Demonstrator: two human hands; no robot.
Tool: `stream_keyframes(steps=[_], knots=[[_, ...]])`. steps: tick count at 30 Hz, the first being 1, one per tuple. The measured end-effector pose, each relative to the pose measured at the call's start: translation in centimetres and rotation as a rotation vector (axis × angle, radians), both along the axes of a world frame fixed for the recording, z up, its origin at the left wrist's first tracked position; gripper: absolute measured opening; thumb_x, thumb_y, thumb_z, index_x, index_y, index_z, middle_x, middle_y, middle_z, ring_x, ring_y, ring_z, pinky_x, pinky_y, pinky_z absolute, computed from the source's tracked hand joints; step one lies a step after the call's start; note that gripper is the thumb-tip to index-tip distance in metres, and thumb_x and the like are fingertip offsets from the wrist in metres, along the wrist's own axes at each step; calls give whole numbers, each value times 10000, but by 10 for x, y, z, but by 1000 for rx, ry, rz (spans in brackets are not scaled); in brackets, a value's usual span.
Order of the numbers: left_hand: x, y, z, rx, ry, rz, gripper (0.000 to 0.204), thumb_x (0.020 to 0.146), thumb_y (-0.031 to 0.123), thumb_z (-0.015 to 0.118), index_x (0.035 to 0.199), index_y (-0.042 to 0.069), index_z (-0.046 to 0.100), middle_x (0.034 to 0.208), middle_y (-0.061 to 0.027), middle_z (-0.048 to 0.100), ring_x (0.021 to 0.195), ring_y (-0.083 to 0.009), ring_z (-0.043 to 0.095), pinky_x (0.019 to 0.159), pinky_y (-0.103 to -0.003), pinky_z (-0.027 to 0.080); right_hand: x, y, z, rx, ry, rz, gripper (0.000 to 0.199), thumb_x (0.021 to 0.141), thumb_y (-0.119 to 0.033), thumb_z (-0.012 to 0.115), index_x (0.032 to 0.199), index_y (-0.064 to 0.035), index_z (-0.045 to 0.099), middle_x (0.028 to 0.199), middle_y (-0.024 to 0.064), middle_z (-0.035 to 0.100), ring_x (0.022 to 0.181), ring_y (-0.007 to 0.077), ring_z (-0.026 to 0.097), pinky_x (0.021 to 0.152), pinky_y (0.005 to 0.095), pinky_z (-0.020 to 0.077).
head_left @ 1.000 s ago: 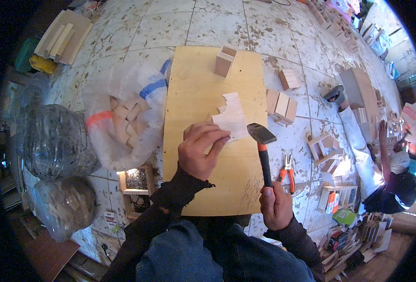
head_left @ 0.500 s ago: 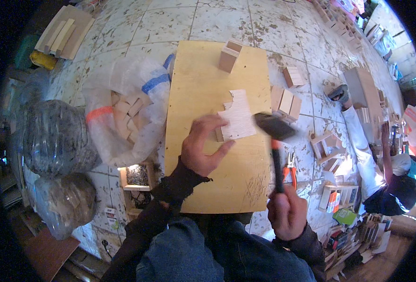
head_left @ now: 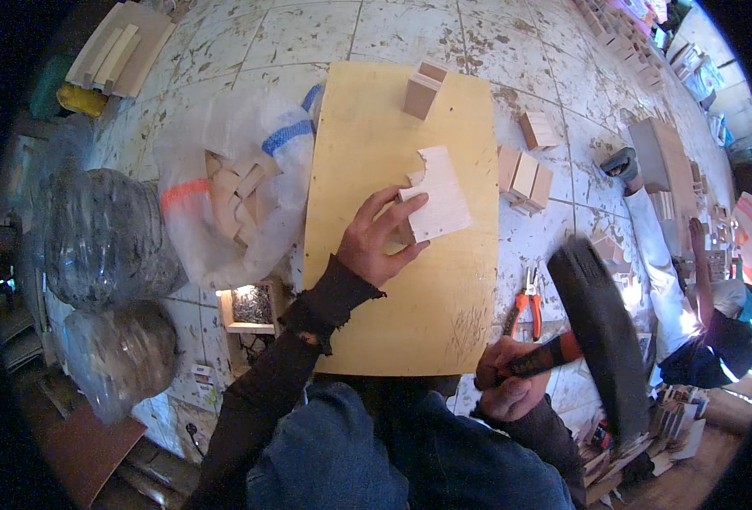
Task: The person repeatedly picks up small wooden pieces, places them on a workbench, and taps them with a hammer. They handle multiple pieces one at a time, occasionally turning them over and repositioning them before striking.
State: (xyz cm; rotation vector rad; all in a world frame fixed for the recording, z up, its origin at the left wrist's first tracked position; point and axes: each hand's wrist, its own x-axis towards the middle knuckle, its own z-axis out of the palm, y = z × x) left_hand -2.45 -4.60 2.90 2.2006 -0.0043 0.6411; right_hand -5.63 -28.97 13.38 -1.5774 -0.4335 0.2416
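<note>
A pale wooden piece [head_left: 445, 200] with a notched, jagged edge lies on the yellowish board [head_left: 376, 336], in front of me. My left hand [head_left: 374, 238] grips its left side, fingers on top and thumb at the near edge. At the board's near right corner my right hand [head_left: 512, 382] is closed round the handle of a hammer [head_left: 601, 336]. The hammer's dark head hangs out to the right, off the board and apart from the wood. A small open wooden box [head_left: 421, 98] stands at the board's far end.
Orange-handled pliers [head_left: 524, 308] lie on the tiles right of the board, below several small wooden boxes [head_left: 524, 180]. To the left sit a sack of wood pieces [head_left: 214, 263] and a wooden tray of nails [head_left: 251, 327]. Another person's leg [head_left: 648, 246] extends at the right.
The hammer has swung away from beside the wooden piece, to the right and back toward me. My left hand's fingers have shifted, and one now reaches further over the wood.
</note>
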Motion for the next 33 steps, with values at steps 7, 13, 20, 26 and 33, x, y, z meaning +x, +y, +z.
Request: stream_keyframes(steps=[7, 13, 20, 26, 33], knots=[[-13, -20, 11, 134, 73, 172, 729, 693, 245, 841, 1329, 112, 511, 1255, -174, 532, 1191, -347, 502, 988, -417, 450, 2, -14, -45, -768, -75, 81, 278, 1014, -275, 422, 929, -17, 481, 579, 142, 565, 513, 329, 590, 474, 419, 438], [-106, -11, 1, -268, 146, 277, 554, 808, 250, 763, 1232, -7, 518, 1154, -175, 592, 919, -271, 646, 808, -356, 531, -12, -38, -58, -743, 85, -50, 258, 1012, -246, 436, 949, -13, 528, 592, 161, 580, 539, 363, 616, 485, 428, 455], [-218, 93, -86, 291, 880, 754, 175, 849, 227, 650, 932, 76, 684, 824, -162, 685, 766, -319, 670, 710, -425, 531, -15, -40, -58, -713, 253, 8, 306, 1018, -272, 438, 914, -5, 544, 577, 140, 569, 522, 303, 608, 489, 395, 447], [-247, 120, -119, 280, 870, 663, 152, 757, 154, 685, 901, 108, 697, 773, -134, 677, 770, -349, 650, 688, -463, 515, 7, -11, -51, -568, 282, 82, 331, 1021, -285, 446, 894, 0, 557, 571, 131, 562, 497, 265, 577, 489, 384, 432], [-230, 106, -80, 192, 477, 726, 203, 722, 62, 692, 919, 41, 646, 830, -123, 591, 708, -266, 645, 653, -376, 529, 33, 14, -41, -535, 295, 110, 341, 1023, -288, 447, 854, -6, 538, 560, 107, 539, 485, 243, 565, 481, 373, 423]])
